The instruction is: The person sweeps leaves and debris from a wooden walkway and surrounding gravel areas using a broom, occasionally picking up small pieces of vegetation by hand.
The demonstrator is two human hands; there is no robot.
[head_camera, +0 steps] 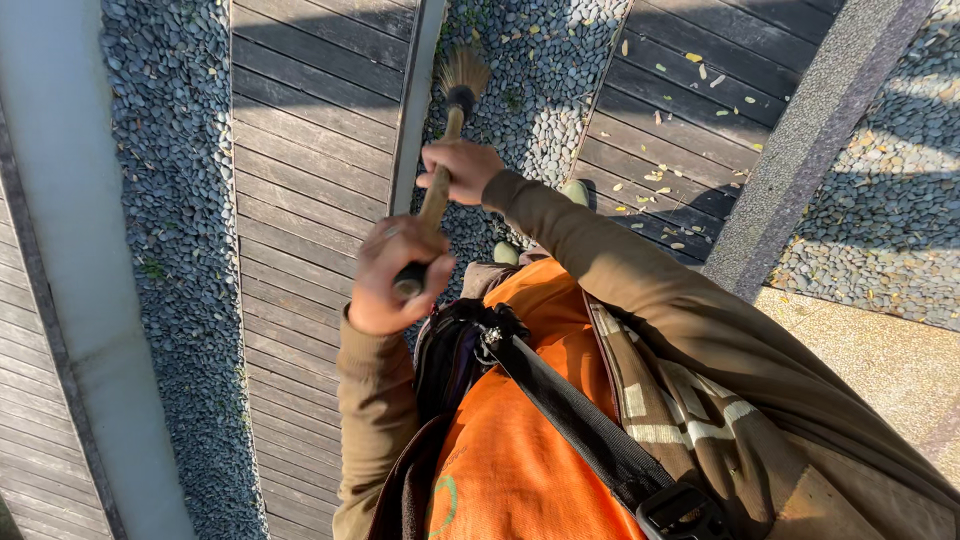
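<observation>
Your broom (446, 150) has a slim, pale wooden handle with a dark cap at its near end and a dark collar where the straw-coloured bristles begin. It points away from you and down, nearly in line with your body. The bristles fan out over the strip of grey pebbles, just beside the pale kerb that edges the dark wooden decking. Sunlight catches the bristle tips.

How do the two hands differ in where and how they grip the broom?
The left hand closes over the dark top end of the broom handle; the right hand wraps the pale shaft lower down, nearer the bristles. The left hand lies nearer the camera, the right hand farther out. Both are closed on the handle.
</observation>
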